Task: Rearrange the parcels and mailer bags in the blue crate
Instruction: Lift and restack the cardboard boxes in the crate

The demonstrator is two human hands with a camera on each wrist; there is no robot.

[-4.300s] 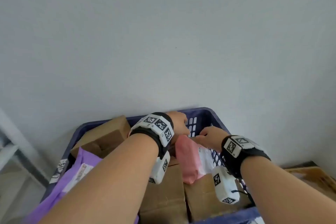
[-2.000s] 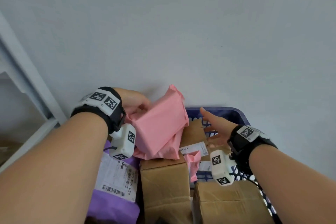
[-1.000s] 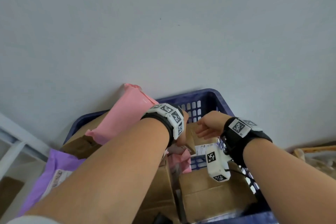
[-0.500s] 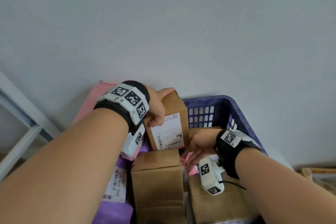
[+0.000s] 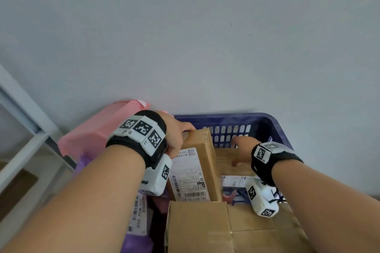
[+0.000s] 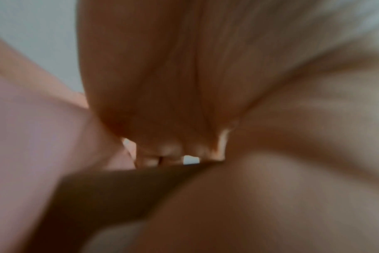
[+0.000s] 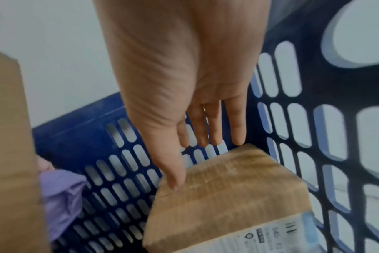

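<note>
The left hand [image 5: 176, 135] grips the top end of an upright cardboard box [image 5: 197, 168], fingers curled over its upper edge, with the box's white shipping label [image 5: 190, 176] facing the camera. The right hand [image 5: 241, 150] is spread with straight fingers; in the right wrist view its thumb and fingertips [image 7: 238, 137] touch the far edge of a second cardboard box [image 7: 231, 196] lying in the far right corner of the blue crate [image 5: 265, 127]. Both boxes sit inside the crate, which stands against a grey wall [image 5: 185, 37]. A pink mailer bag [image 5: 98, 135] leans at the far left, a purple mailer bag [image 5: 137, 240] lies below it, and two more boxes [image 5: 205, 230] fill the near side.
</note>
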